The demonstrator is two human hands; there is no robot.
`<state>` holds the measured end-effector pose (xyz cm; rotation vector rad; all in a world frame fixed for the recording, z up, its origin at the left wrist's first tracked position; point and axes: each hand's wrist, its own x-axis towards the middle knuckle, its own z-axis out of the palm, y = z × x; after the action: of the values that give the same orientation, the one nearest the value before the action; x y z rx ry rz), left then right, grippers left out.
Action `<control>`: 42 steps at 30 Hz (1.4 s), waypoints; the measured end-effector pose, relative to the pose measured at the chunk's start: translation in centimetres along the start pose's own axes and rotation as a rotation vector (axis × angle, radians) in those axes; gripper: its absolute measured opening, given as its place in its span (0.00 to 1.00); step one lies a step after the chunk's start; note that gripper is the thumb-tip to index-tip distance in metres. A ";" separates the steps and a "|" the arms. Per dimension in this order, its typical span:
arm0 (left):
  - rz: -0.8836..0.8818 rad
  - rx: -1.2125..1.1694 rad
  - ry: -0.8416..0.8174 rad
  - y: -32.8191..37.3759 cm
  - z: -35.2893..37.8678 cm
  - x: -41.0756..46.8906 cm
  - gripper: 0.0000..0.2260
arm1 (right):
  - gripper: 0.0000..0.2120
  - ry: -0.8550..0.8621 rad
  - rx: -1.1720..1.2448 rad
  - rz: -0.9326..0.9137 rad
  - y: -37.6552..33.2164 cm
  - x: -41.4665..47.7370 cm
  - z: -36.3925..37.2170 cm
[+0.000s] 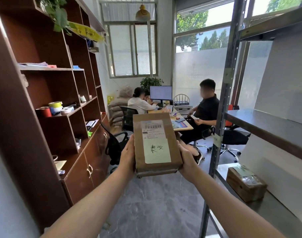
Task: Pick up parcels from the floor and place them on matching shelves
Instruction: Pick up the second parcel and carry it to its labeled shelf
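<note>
While the parcel is off the floor, the rack [260, 121] at three o'clock is the largest thing the move concerns: its metal shelves run away from the viewer, and a box [245, 183] sits on a lower one. Held at centre, the parcel [157, 145] stands with its long axis pointing to twelve o'clock, label up. Both hands clasp its near end, the left hand [127, 158] on the nine o'clock edge, the right hand [187, 160] on the three o'clock edge. I judge the right hand nearer the rack, so it should lead.
</note>
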<state>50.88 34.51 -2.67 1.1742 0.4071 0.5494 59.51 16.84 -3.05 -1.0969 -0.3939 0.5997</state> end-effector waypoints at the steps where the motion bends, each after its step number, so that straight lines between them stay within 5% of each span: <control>1: 0.005 -0.011 -0.005 0.0 -0.2 0.6 0.20 | 0.15 -0.006 0.004 0.003 0.0 0.7 0.1; 25: -0.038 -0.010 -0.087 0.1 -7.7 21.2 0.17 | 0.19 0.145 -0.035 -0.033 5.3 19.3 6.2; 42: -0.031 0.026 -0.087 -0.6 -3.3 33.0 0.13 | 0.20 0.196 -0.023 0.023 4.0 32.2 1.1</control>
<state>75.50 56.63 -4.97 1.2101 0.3581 0.4662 82.89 39.10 -6.06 -1.1721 -0.2184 0.5035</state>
